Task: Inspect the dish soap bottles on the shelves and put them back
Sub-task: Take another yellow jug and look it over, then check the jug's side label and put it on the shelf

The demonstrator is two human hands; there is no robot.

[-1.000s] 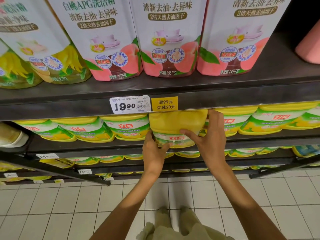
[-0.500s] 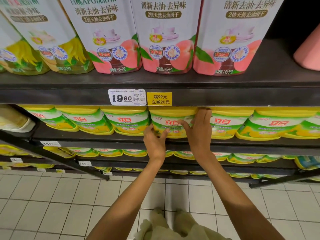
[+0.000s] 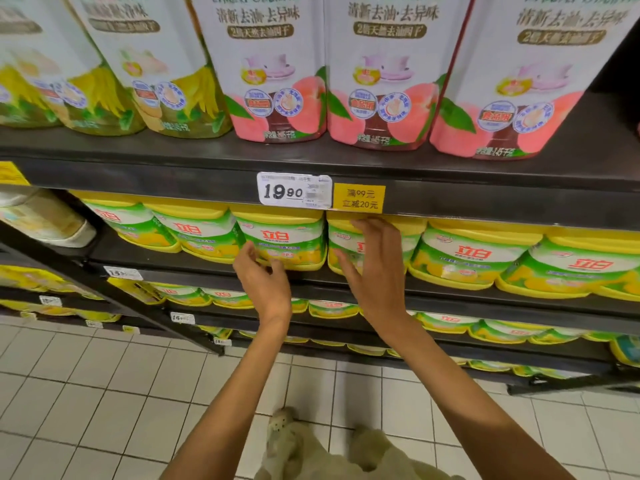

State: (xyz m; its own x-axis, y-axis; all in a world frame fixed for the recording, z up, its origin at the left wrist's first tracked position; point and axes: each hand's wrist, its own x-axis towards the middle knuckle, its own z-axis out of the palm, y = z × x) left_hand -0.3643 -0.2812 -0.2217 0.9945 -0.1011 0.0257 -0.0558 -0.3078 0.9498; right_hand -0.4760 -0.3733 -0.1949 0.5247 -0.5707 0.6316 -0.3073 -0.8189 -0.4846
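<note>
A row of yellow dish soap bottles with green and white labels stands on the second shelf. My right hand (image 3: 375,271) lies flat with spread fingers against the front of one bottle (image 3: 341,235), which stands in line with its neighbours. My left hand (image 3: 265,282) is open, fingers apart, just in front of the lower edge of the bottle to its left (image 3: 280,233); I cannot tell if it touches. Neither hand grips anything.
Tall white peach-labelled soap containers (image 3: 384,64) fill the shelf above. A 19.90 price tag (image 3: 294,190) and a yellow promo tag (image 3: 359,199) hang on the dark shelf edge (image 3: 502,206). More yellow bottles (image 3: 332,309) line lower shelves. White tiled floor (image 3: 104,393) lies below.
The yellow bottle held out in both hands has gone back into its row. Both hands have let go; the left hand has shifted left toward the neighbouring bottle.
</note>
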